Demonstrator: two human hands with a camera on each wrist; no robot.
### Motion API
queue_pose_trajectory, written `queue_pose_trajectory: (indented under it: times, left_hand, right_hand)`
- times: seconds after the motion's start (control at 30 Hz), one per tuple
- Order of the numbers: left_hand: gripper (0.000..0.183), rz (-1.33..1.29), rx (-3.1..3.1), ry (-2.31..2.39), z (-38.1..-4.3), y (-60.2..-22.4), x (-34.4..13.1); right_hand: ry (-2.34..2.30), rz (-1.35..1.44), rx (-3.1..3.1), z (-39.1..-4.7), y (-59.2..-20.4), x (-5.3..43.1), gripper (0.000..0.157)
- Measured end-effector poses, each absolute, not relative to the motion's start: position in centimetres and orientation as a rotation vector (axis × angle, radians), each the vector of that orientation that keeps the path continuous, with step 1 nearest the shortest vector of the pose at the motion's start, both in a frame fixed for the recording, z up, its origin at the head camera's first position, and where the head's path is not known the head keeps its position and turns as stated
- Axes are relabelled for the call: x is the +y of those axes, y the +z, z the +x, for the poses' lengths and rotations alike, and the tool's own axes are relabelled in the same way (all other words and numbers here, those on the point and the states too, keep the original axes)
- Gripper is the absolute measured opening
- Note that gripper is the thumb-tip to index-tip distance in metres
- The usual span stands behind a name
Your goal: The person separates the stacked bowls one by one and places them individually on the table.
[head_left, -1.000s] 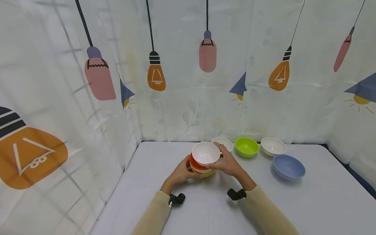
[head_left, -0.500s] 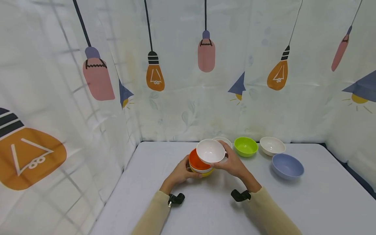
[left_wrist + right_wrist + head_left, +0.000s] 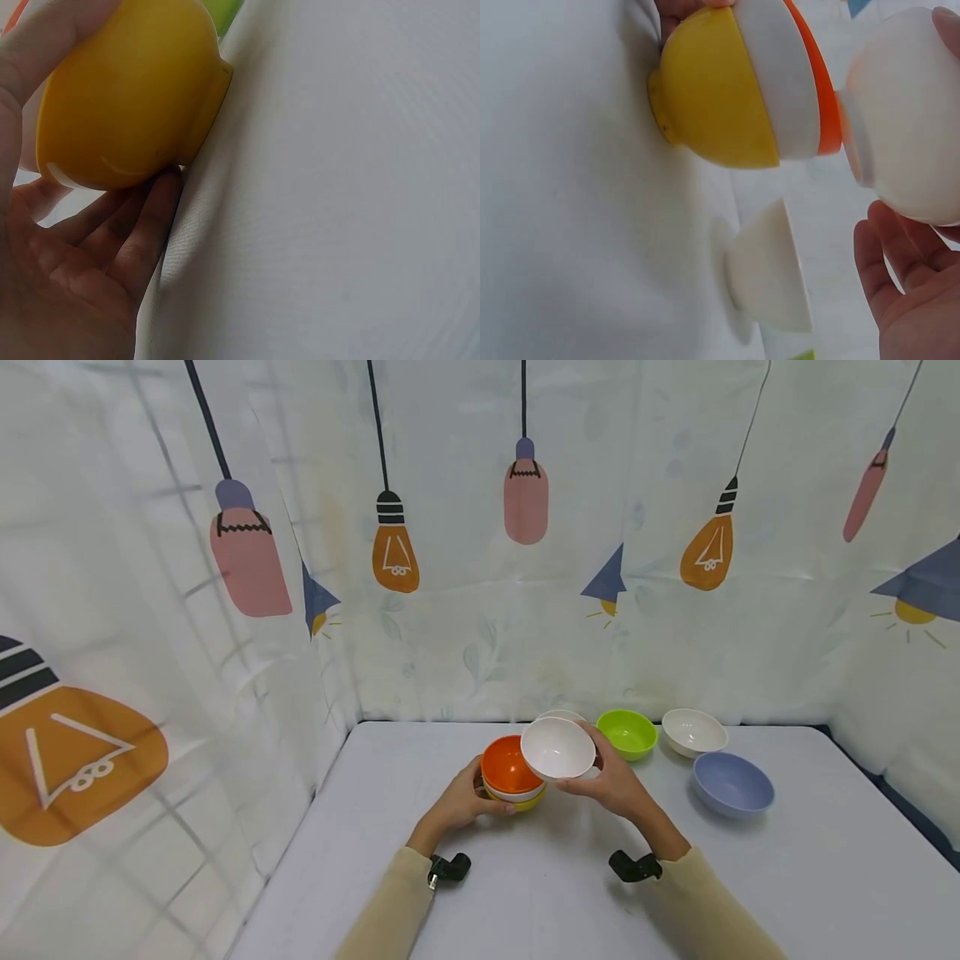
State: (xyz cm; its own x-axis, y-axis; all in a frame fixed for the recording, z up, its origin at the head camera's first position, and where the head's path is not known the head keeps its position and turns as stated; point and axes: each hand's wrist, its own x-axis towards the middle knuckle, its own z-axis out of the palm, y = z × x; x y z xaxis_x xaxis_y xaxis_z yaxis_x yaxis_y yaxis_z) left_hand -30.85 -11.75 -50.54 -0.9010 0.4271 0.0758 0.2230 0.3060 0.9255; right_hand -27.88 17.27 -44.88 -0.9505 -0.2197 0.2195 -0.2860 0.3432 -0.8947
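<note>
My right hand [image 3: 618, 789] holds a white bowl [image 3: 558, 747] in the air, thumb and fingers on its sides. To its left stands a stack: a yellow bowl [image 3: 135, 97] at the bottom, a second white bowl [image 3: 780, 82] inside it, and an orange bowl [image 3: 510, 766] on top. My left hand [image 3: 453, 802] grips the yellow bowl from the left, thumb at the front and fingers behind. In the right wrist view, the foot of the raised bowl overlaps the orange rim; whether they touch I cannot tell.
Along the table's back edge are another white bowl [image 3: 562, 714], partly hidden by the raised one, a green bowl [image 3: 628, 735] and a further white bowl [image 3: 693, 732]. A blue bowl [image 3: 732, 785] sits nearer on the right. Printed curtains surround the white table [image 3: 525, 893].
My right hand has lifted the white bowl off the top of the stack and moved it right, uncovering the orange bowl's inside. My left hand has stayed on the stack.
</note>
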Motion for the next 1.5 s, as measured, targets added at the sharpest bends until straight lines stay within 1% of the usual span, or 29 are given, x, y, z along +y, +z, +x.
queue_pose_trajectory:
  times: [0.1,0.33,0.93,1.5]
  left_hand:
    - [0.096,0.606,2.380,1.640,-30.9,-50.6,-11.8]
    - [0.098,0.571,2.371,1.645,-30.9,-50.7,-11.8]
    - [0.100,0.567,2.367,1.643,-31.0,-50.8,-11.8]
    - [0.093,0.567,2.355,1.672,-30.8,-50.4,-11.6]
  right_hand:
    - [1.702,0.434,-2.527,-27.7,-44.9,17.9,0.106]
    - [1.681,0.359,-2.549,-27.0,-45.4,19.7,0.105]
    - [1.565,0.332,-2.592,-25.4,-46.5,24.3,0.103]
    - [1.526,0.253,-2.691,-24.7,-47.6,26.9,0.110]
